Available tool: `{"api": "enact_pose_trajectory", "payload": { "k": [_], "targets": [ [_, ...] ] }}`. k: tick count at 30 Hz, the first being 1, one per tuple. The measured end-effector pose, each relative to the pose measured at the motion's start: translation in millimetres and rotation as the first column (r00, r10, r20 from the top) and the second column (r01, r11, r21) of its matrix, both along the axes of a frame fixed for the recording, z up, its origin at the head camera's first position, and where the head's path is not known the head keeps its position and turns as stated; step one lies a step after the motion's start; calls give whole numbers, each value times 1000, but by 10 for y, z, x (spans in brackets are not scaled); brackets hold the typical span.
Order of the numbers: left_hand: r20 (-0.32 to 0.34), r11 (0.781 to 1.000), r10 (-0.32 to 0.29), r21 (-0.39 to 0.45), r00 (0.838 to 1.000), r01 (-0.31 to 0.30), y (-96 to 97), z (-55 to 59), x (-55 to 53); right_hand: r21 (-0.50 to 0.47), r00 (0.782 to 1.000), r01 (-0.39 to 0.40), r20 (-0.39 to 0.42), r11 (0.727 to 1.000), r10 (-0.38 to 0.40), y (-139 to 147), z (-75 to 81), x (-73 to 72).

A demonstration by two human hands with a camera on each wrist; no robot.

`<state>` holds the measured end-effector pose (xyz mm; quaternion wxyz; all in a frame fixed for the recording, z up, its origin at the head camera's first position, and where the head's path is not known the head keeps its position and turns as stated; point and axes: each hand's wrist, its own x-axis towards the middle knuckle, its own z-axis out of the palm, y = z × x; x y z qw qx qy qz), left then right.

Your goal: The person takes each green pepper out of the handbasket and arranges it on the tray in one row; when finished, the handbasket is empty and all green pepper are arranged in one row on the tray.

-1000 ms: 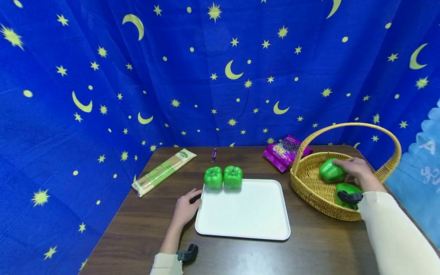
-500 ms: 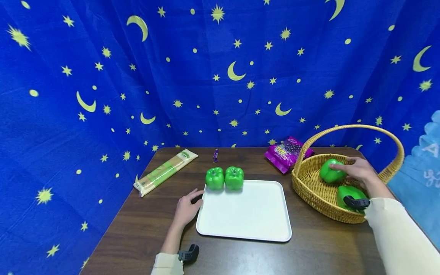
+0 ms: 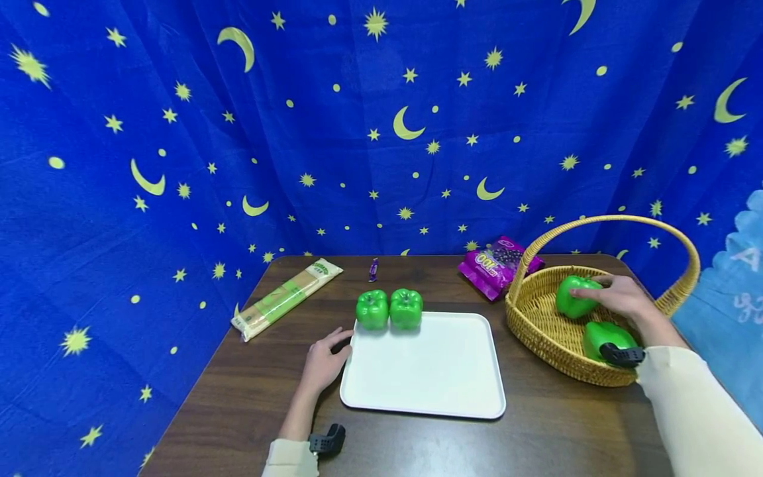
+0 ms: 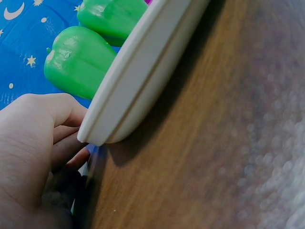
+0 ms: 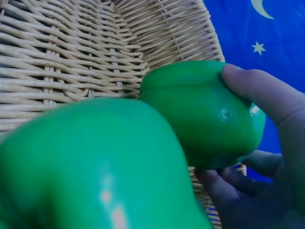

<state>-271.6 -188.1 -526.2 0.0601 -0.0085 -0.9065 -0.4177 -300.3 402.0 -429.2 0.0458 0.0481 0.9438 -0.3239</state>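
Observation:
In the basket (image 3: 545,341), my right hand (image 3: 626,298) holds a green bell pepper (image 3: 572,296), thumb on one side and fingers round the other. The right wrist view shows this held pepper (image 5: 200,114) behind a second, nearer pepper (image 5: 95,162). That second pepper (image 3: 605,338) lies in the basket under my wrist. My left hand (image 3: 324,361) rests at the left edge of the white tray (image 3: 426,371), its fingers loosely bent and touching the rim. Two more green peppers, one left (image 3: 372,309) and one right (image 3: 406,308), stand side by side on the tray's far left corner.
A long pack of noodles (image 3: 289,298) lies at the back left of the wooden table (image 3: 250,391). Near the back edge is a small purple wrapped candy (image 3: 373,269). A purple candy bag (image 3: 491,268) sits beside the basket, whose tall handle (image 3: 620,218) arches over it.
My right hand has shifted slightly right, and the pepper in it has turned, with my thumb now on its near side. The left hand and tray stay in place.

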Motion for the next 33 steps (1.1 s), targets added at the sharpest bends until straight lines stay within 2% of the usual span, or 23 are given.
{"api": "enact_pose_trajectory", "payload": {
  "k": [5, 11, 15, 20, 24, 33],
  "targets": [
    [2, 1000, 4, -4, 1000, -4, -2, 8, -3, -26, 999, -29, -31, 999, 28, 11, -21, 1],
    [13, 1000, 4, -6, 1000, -4, -10, 4, -2, 4, 993, -70, -96, 998, 71, 26, -61, -23],
    [21, 1000, 10, -3, 1000, -10, -3, 8, 4, 35, 990, -101, -92, 994, 104, 8, -46, -34],
    [-7, 1000, -3, -9, 1000, 3, 0, 16, 11, 72, 990, -106, -86, 992, 112, -11, -40, -38],
    [-35, 1000, -20, -2, 999, 20, -5, 21, 17, 52, 988, -105, -106, 993, 110, -11, -60, -50],
    [-36, 1000, -27, -13, 999, 26, -14, 6, 20, 31, 977, -140, -161, 990, 143, -39, -4, -46]
  ]
}}
